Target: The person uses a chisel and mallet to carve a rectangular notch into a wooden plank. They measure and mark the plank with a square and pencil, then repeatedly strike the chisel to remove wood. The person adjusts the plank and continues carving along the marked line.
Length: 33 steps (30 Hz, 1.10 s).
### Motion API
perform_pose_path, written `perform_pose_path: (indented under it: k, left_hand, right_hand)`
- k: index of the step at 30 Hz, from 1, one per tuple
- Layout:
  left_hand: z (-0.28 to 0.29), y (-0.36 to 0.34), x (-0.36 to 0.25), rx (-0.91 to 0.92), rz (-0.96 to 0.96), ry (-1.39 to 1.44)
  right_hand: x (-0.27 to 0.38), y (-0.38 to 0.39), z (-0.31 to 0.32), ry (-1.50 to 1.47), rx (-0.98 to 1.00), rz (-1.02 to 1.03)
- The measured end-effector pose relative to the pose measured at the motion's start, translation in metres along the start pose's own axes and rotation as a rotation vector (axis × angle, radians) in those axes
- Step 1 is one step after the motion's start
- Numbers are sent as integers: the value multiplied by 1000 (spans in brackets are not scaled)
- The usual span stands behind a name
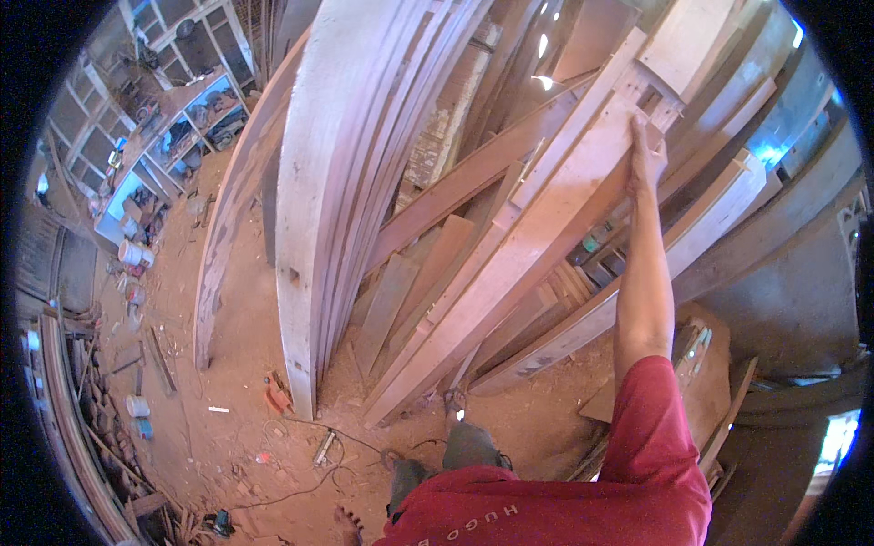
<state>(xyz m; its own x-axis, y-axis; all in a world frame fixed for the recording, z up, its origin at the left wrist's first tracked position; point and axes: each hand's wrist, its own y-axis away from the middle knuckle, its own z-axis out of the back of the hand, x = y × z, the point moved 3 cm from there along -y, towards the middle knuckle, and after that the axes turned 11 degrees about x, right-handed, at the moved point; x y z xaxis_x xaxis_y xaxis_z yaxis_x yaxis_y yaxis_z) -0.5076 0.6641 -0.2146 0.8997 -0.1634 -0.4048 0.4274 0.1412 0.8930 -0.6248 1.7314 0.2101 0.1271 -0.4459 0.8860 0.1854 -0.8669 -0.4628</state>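
Observation:
My right hand [645,155] reaches up at the upper right, fingers wrapped round the edge of a long pale reddish timber piece [537,237], jointed with battens, that leans upright at a slant. Its foot rests on the dusty floor [182,437]. My left hand [349,522] hangs low at the bottom edge, fingers apart, with nothing visible in it. Left of the held timber stands a thick stack of long boards [300,209], with a mottled plank [218,264] beside it. Further boards [619,300] lean behind and right of the held piece, near my forearm.
Cluttered shelves [187,127] and white buckets [135,255] line the left wall. A power tool [278,396] with a cord lies on the floor among offcuts. Stacked timber [73,428] edges the lower left; more boards [701,373] lean at the lower right.

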Motion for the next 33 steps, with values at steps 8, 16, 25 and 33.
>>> perform_pose_path:
  k: [8, 16, 25, 33]
  left_hand:
    - [-61, 17, -41, 44, -180, -296]
    - [-125, 48, -113, 150, -378, -394]
    - [-93, 26, -106, 315, -479, -601]
    - [-35, -26, -128, 557, -438, -571]
  right_hand:
    - [-32, -2, -35, 45, 14, -34]
    - [-43, 58, -36, 1046, 380, -90]
    - [-77, 271, -24, 645, 493, 25]
    - [-73, 701, 167, 930, 571, -505]
